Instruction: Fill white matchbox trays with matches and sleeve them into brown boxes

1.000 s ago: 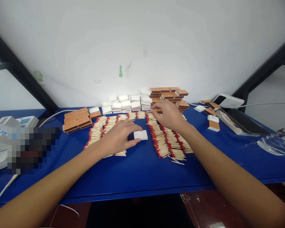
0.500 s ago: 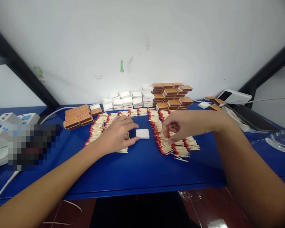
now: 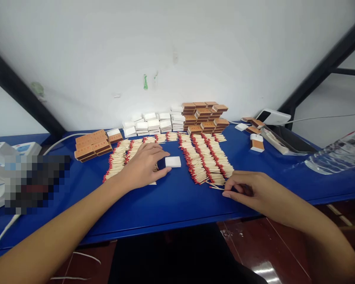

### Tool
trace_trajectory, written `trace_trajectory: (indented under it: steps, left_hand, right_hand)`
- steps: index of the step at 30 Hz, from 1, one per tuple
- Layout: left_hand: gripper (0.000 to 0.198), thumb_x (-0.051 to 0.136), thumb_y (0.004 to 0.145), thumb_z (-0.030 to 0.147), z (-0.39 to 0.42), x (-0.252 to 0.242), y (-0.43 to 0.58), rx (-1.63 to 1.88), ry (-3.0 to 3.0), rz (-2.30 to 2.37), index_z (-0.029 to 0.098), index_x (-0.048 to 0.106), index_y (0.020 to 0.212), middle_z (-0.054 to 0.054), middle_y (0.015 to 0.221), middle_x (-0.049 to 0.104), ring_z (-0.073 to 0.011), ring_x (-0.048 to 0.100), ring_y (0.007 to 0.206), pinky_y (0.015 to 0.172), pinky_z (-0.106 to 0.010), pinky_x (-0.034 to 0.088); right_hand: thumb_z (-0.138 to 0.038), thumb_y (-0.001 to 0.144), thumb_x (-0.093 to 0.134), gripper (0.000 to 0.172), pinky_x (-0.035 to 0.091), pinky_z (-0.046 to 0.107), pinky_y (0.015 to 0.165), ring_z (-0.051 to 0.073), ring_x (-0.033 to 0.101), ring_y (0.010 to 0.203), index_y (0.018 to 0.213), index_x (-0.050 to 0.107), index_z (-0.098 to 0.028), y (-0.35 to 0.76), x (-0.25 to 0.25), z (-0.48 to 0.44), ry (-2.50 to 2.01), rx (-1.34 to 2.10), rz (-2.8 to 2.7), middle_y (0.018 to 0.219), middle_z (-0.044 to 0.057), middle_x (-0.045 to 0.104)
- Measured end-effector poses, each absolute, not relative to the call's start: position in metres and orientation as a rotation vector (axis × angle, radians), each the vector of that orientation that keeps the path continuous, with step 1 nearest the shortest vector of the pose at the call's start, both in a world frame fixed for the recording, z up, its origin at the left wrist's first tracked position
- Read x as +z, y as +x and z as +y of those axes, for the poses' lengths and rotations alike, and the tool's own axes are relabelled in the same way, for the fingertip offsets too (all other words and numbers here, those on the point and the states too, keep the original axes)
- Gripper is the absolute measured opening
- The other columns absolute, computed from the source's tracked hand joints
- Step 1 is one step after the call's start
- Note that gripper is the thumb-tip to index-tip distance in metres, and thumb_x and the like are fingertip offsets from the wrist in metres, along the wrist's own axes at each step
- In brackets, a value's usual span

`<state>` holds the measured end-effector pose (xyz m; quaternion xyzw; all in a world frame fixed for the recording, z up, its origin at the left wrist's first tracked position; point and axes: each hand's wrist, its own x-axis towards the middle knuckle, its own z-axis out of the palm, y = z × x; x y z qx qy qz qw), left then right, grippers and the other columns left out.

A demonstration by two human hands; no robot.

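My left hand (image 3: 143, 165) rests on the blue table (image 3: 171, 205), thumb and fingers touching the left end of a small white matchbox tray (image 3: 173, 161). Rows of red-tipped matches (image 3: 205, 157) lie to the right of the tray, and more matches (image 3: 118, 159) lie under and left of that hand. My right hand (image 3: 247, 191) sits near the table's front edge, fingers curled in a pinch beside a few loose matches (image 3: 215, 186) at the near end of the right rows. What the pinch holds is too small to make out.
Stacks of white trays (image 3: 154, 124) and brown matchbox sleeves (image 3: 205, 116) stand at the back by the wall. More brown sleeves (image 3: 91, 146) lie at the left. A power strip (image 3: 276, 144), a white device (image 3: 273, 117) and a clear plastic bag (image 3: 337, 156) are at the right.
My right hand has drawn back from the stacks at the rear, over the match rows, to the table's front edge. The left hand has stayed at the white tray.
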<state>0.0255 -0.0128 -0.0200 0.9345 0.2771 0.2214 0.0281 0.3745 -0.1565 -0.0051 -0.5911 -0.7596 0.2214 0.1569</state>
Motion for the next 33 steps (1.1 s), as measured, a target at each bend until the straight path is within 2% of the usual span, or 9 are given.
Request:
trace_trajectory:
  steps: [8,19,25,33]
  left_hand:
    - [0.032,0.067,0.106,0.036,-0.012,-0.020,0.028,0.682,2.845,0.820,0.017,0.076,0.131,-0.013,0.121,0.078,-0.0331,0.068,0.126,0.114,-0.054,0.051]
    - [0.030,0.065,0.106,0.034,-0.011,-0.021,0.028,0.702,2.857,0.761,0.017,0.076,0.129,-0.013,0.114,0.078,-0.0317,0.070,0.115,0.106,-0.054,0.055]
    - [0.030,0.064,0.108,0.033,-0.013,-0.020,0.027,0.703,2.894,0.750,0.017,0.074,0.130,-0.012,0.115,0.078,-0.0307,0.070,0.116,0.108,-0.052,0.054]
    - [0.029,0.064,0.107,0.032,-0.013,-0.019,0.028,0.693,2.914,0.737,0.016,0.075,0.130,-0.012,0.112,0.077,-0.0307,0.070,0.113,0.108,-0.052,0.054]
  right_hand:
    - [-0.057,0.105,0.067,0.032,0.046,0.033,0.067,0.019,0.057,0.073,0.095,0.074,-0.028,0.370,-0.023,-0.162,-1.665,0.522,-2.020,0.084,0.001,0.065]
    - [-0.057,0.106,0.065,0.035,0.046,0.033,0.065,0.019,0.057,0.070,0.092,0.073,-0.026,0.361,-0.032,-0.165,-1.645,0.469,-1.957,0.087,0.003,0.068]
    - [-0.053,0.106,0.068,0.026,0.046,0.032,0.065,0.018,0.056,0.071,0.108,0.078,-0.029,0.357,-0.035,-0.166,-1.575,0.434,-1.969,0.085,0.001,0.064]
    - [-0.050,0.108,0.066,0.025,0.047,0.033,0.068,0.020,0.059,0.074,0.099,0.077,-0.029,0.346,-0.034,-0.163,-1.572,0.448,-1.987,0.089,0.003,0.070]
